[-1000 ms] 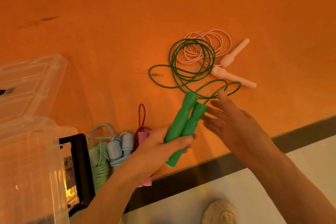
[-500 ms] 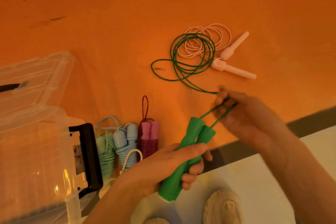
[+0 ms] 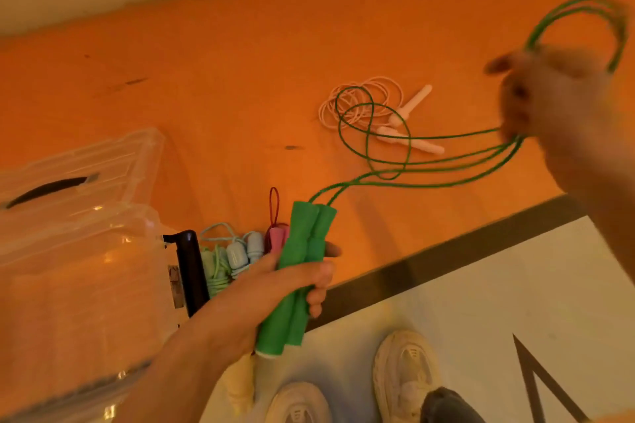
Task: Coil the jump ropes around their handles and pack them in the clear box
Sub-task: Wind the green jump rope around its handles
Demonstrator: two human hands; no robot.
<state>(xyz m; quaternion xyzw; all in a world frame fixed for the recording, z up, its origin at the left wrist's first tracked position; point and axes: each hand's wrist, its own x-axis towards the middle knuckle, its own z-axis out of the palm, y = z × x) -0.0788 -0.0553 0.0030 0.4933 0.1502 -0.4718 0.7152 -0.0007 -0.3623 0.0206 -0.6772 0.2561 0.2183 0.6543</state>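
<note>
the step in hand looks like the gathering of the green jump rope before it is coiled. the left hand point(image 3: 275, 282) grips the two green handles point(image 3: 302, 271) side by side, fingers and thumb curled around their middle, with the cord ends pointing to the far side. the right hand point(image 3: 553, 103) is raised at the far right and holds several strands of the green cord point(image 3: 446, 156); its fingers seem closed around them, and one loop stands up above the hand. some loops of the cord lie on the orange table point(image 3: 206, 62), crossing over the pink jump rope point(image 3: 398, 117), which lies loose and not coiled.

the next move probably calls for pulling the remaining loops free of the pink rope, then winding the cord around the held handles with an even tension, so that it does not spring off.

three ropes already coiled, a light green one point(image 3: 213, 268), a light blue one point(image 3: 244, 251) and a pink and dark red one point(image 3: 276, 233), lie at the near edge, just beside the clear box point(image 3: 86, 285) on the left. its lid point(image 3: 79, 168) rests behind it.

the right hand is blurred, so the exact hold of its fingers is hard to make out. the box is cut off at the left edge, and its inside is not clear to see.
</note>
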